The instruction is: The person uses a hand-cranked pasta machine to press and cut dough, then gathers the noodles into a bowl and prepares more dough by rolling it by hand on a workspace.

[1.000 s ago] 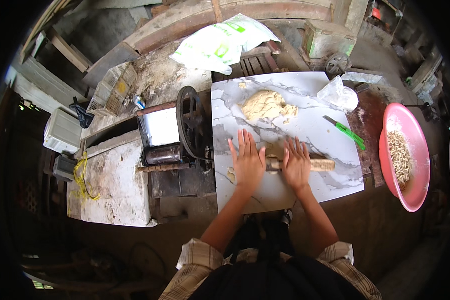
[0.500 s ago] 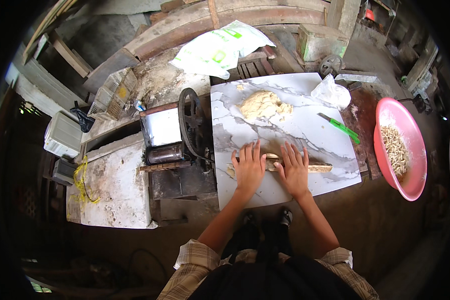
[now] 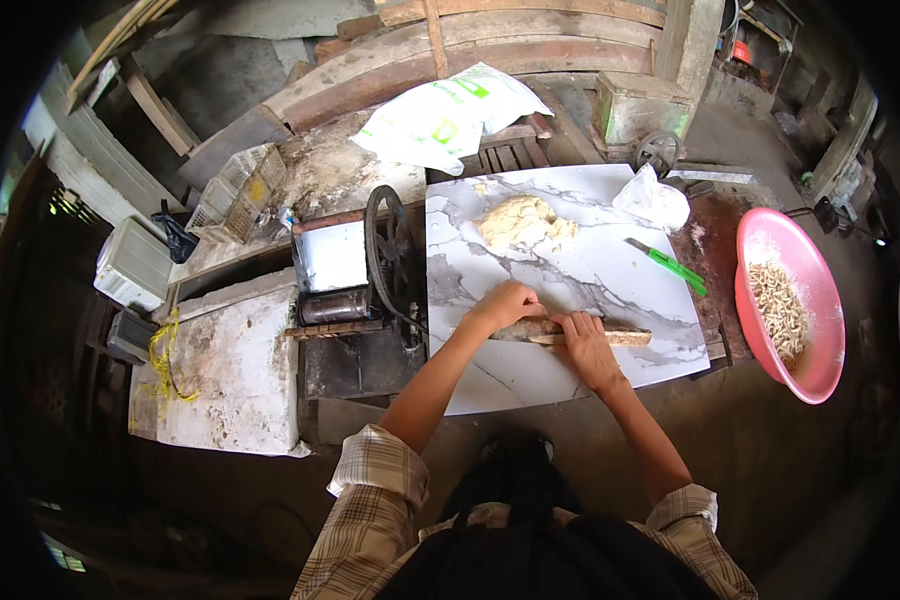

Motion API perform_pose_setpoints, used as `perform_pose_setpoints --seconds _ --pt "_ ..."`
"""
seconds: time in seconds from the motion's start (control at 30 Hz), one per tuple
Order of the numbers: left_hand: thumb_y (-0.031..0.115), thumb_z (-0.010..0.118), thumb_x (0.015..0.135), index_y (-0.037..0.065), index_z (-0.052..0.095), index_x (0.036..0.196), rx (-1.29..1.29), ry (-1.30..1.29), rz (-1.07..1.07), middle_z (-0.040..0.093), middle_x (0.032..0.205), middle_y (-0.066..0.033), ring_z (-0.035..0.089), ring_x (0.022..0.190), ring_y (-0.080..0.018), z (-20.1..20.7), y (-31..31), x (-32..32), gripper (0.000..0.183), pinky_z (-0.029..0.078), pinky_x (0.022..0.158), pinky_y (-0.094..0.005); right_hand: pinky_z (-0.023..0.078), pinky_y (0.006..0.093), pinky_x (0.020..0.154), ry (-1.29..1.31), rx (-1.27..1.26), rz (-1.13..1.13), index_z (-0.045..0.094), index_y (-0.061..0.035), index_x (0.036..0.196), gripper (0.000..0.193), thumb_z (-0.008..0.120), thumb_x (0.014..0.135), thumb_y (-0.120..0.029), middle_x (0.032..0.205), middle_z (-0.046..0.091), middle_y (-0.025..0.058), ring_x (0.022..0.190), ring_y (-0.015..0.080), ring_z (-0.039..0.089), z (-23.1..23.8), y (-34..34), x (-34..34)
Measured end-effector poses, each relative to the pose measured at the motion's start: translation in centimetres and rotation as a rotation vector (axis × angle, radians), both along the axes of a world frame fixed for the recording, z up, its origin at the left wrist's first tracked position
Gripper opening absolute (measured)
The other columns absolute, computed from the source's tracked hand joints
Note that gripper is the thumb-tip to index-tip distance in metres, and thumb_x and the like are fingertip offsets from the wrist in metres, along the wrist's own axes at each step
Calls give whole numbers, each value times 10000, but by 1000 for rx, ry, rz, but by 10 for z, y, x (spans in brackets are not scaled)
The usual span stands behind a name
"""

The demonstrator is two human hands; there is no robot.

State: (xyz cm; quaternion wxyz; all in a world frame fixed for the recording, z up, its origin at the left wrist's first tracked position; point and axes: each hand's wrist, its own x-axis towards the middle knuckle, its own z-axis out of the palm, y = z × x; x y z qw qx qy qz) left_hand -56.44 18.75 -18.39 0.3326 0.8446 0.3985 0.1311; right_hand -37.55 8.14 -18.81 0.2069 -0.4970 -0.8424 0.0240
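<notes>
A narrow wooden strip (image 3: 628, 338) lies across the near half of the marble-patterned board (image 3: 470, 385). My left hand (image 3: 510, 304) is closed above the left part of the strip, its fingertips pressed together. Close beside it, my right hand (image 3: 586, 345) curls its fingers over the strip's middle, knuckles up. Whatever the fingertips pinch is hidden by the hands. Farther back on the board sits a lump of pale yellow dough (image 3: 522, 222). A green-handled cutter knife (image 3: 678, 273) lies to the right of the dough.
A pink basin (image 3: 835, 300) with many small pale dough pieces stands at the right. Left of the board is a roller machine (image 3: 335, 275) with a dark hand wheel (image 3: 390, 250). A white bag (image 3: 652, 200) and a larger white sack (image 3: 440, 120) lie farther back.
Both hands were flat with fingers spread, a small pale roll showing between them. Now their fingers are curled and drawn together over the strip, and the roll is hidden.
</notes>
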Motion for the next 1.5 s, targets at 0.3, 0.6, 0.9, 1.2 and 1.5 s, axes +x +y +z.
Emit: perform_pose_setpoints --seconds 0.3,0.6,0.9,1.2,1.5 --pt "303 632 847 32 670 918 -36 -55 63 655 841 -166 638 770 -269 -9 -8 0 283 477 674 -361 367 421 907 96 121 70 503 -84 1139 471 685 705 -97 1088 523 99 1052 277 488 21 -21 16" --pt "507 494 900 -30 606 968 -83 39 462 621 984 -212 602 917 -336 35 -51 -10 553 454 799 -399 381 402 858 136 -40 147 510 -80 1150 450 699 763 -212 1030 551 91 1003 281 514 23 21 42" --pt "432 550 839 13 537 1046 212 250 640 547 1095 -139 455 1116 -339 -9 -60 6 468 299 910 -603 361 429 824 106 -244 -69 551 -66 1000 376 577 867 -417 983 565 96 987 289 518 9 39 19" --pt "386 495 891 -111 326 1339 518 168 865 301 1444 -200 64 1418 -345 -13 -4 15 691 -13 1052 -662 165 506 1102 -71 183 -497 515 21 1231 514 386 956 -393 1372 439 145 1371 281 257 0 111 -19" --pt "306 396 935 -133 216 1384 401 193 768 227 1467 -274 102 1409 -376 -13 -73 22 654 5 1090 -601 166 550 1102 -110 110 -305 537 37 1227 467 453 930 -314 1328 500 157 1364 271 301 -1 38 -9"
